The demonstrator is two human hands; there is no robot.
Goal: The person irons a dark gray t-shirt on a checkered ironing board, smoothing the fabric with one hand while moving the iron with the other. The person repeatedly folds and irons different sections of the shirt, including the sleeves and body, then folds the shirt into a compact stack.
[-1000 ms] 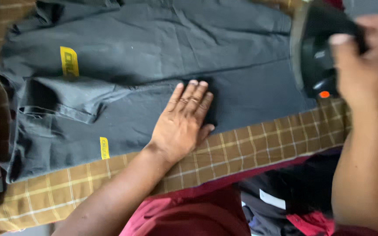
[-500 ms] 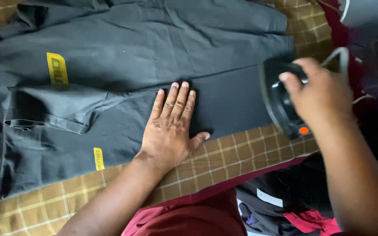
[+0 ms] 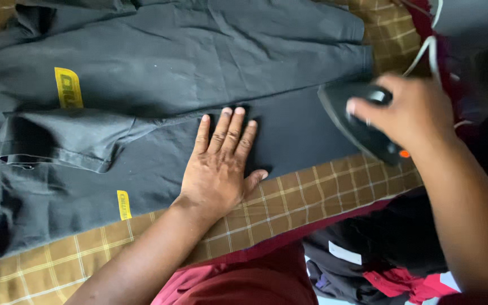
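Dark grey shirt (image 3: pixel 199 73) with yellow patches lies spread on a brown checked cloth (image 3: pixel 306 197) over the table. The left hand (image 3: pixel 218 169) presses flat on it, fingers (image 3: pixel 230 127) straight and close together. The right hand (image 3: pixel 413 110) grips a black iron (image 3: pixel 362 133) on the shirt's edge (white cord trailing behind). Folded clothes (image 3: pixel 379 254) sit nearer the person
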